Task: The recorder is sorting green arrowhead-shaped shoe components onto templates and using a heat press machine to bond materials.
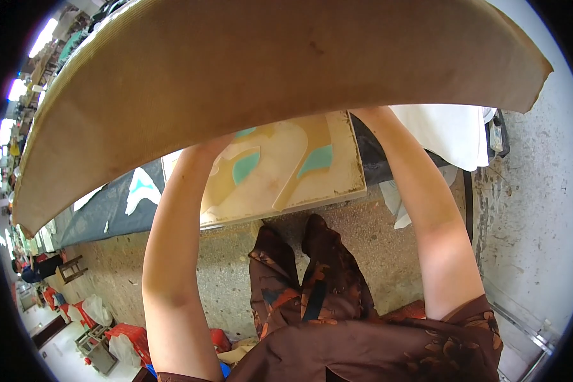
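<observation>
A large, stiff brown sheet is raised close in front of me and spans most of the upper view. My left hand meets its lower edge left of the middle, and my right hand meets it right of the middle. Both hands appear to hold the sheet, though their fingers are hidden behind it. Below the sheet, a pale, thick board lies on the table. Tan curved shapes with green patches show on its surface. The sheet covers the board's far part.
Black cloth covers the table to the left, with a white cut piece on it. White sheets lie at the table's right, near a pale wall. A person and a wooden stool are far left.
</observation>
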Available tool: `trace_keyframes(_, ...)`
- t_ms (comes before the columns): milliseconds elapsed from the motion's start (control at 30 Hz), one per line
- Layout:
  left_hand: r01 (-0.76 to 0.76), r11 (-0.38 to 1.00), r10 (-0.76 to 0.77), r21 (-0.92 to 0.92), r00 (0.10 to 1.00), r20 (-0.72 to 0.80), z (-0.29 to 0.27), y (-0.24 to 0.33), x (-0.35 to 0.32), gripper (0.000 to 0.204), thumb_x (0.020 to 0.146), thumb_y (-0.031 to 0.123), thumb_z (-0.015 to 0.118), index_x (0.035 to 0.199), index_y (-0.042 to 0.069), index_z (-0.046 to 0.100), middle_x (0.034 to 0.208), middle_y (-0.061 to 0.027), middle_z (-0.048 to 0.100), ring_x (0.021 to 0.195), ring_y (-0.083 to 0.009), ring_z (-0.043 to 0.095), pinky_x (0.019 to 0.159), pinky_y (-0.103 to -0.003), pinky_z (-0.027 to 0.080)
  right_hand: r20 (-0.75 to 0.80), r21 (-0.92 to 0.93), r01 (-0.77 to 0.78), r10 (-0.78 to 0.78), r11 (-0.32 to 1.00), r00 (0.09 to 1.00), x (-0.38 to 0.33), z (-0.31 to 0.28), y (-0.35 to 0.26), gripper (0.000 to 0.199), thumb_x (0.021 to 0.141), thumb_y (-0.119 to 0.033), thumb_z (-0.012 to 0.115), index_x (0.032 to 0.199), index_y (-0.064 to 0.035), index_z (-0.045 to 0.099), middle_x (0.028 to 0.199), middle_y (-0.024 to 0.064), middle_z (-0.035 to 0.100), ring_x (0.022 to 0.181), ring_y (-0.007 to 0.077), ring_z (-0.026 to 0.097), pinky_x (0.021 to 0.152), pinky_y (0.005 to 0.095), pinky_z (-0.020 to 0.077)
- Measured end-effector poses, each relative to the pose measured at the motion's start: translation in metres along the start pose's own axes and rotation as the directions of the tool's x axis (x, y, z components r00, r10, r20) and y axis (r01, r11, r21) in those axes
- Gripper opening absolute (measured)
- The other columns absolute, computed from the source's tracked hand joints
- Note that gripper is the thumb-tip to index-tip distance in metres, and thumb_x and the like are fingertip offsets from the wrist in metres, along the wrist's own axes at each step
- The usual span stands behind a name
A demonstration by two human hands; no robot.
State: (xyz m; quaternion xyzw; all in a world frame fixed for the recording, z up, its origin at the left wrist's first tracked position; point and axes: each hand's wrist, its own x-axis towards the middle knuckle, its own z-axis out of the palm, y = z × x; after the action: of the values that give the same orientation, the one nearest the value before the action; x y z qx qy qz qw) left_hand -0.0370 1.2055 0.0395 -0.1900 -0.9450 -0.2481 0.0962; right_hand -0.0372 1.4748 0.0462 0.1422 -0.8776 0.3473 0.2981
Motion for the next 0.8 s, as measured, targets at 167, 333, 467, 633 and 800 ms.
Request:
trace_keyframes(167,-0.011,0.998,0.010,0.056,1.000,0.018,0.003,-0.005,-0.002,0.042,0.091,0.002,0.047,0.122,0.021,0.068,0.132,-0.0119,0.059,0.125,-0.0337,0.051,0.107,-0.044,0.036,-0.012,-0.110,-0.017,0.015,0.994,1.000,-0.002,-0.004,0.009,0.026,0.087,-0.023,0.060,0.104,-0.0042,0.067,0.109,0.0182,0.066,0.106,0.0387,0.058,0.089,0.0460,0.0437)
trace_keyframes(333,0.009,1.000,-0.009,0.009,1.000,-0.015,-0.003,0.000,-0.004,0.046,0.090,-0.003,0.045,0.121,0.022,0.068,0.131,-0.0122,0.059,0.126,-0.0332,0.050,0.107,-0.044,0.036,-0.022,-0.129,-0.129,0.127,0.983,0.992,-0.006,-0.010,0.026,0.021,0.082,-0.010,0.059,0.100,-0.0049,0.069,0.102,0.0174,0.067,0.101,0.0391,0.059,0.086,0.0477,0.0441)
trace_keyframes(467,0.024,0.999,-0.023,0.045,0.999,-0.034,-0.014,-0.002,-0.010,0.044,0.089,-0.004,0.046,0.119,0.019,0.068,0.130,-0.0129,0.060,0.124,-0.0339,0.051,0.106,-0.043,0.037,-0.023,-0.158,0.069,-0.073,0.985,0.997,-0.014,-0.015,0.020,0.020,0.077,-0.004,0.058,0.093,-0.0070,0.070,0.098,0.0168,0.067,0.098,0.0391,0.059,0.085,0.0483,0.0442)
trace_keyframes(633,0.179,0.982,-0.180,0.062,0.984,0.012,-0.042,-0.002,-0.036,0.036,0.086,-0.001,0.052,0.114,0.013,0.069,0.125,-0.0126,0.061,0.121,-0.0341,0.052,0.105,-0.043,0.038,0.120,-0.025,-0.030,0.033,0.999,0.992,-0.020,-0.015,0.015,0.020,0.076,-0.001,0.056,0.089,-0.0068,0.070,0.089,0.0192,0.064,0.094,0.0403,0.057,0.083,0.0495,0.0437)
trace_keyframes(800,-0.031,0.971,0.066,0.238,0.988,-0.140,-0.072,0.022,-0.116,0.030,0.088,0.001,0.054,0.112,0.011,0.068,0.116,-0.0115,0.061,0.120,-0.0325,0.052,0.102,-0.045,0.040,0.085,-0.112,-0.016,0.025,0.994,0.996,-0.020,-0.009,0.018,0.019,0.078,-0.003,0.054,0.093,-0.0031,0.067,0.093,0.0206,0.064,0.095,0.0410,0.057,0.082,0.0489,0.0447)
